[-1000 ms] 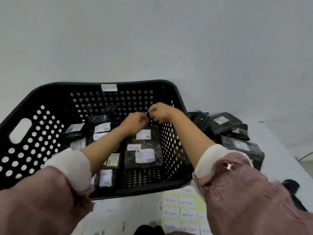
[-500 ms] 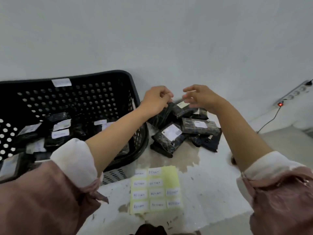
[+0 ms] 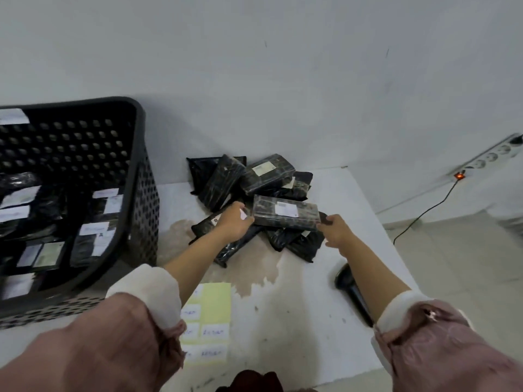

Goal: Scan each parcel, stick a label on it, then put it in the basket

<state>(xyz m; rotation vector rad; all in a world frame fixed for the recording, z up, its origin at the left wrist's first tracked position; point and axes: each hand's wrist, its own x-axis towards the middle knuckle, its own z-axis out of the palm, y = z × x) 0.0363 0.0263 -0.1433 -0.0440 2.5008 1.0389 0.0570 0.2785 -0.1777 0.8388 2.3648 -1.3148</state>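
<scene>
Single head-worn view, looked forward and down, close above both hands (image 3: 236, 222); parcel pile (image 3: 254, 199) just beyond fingers.

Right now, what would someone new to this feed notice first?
Both hands, left hand and right hand, grip the ends of one black parcel at the front of the pile of parcels by the wall. The black basket at left already holds labelled parcels, and a label sheet lies near the table's front edge.

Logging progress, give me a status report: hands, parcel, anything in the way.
Left hand and right hand gripping one parcel's ends. Above the pile. Nothing blocking.
</scene>
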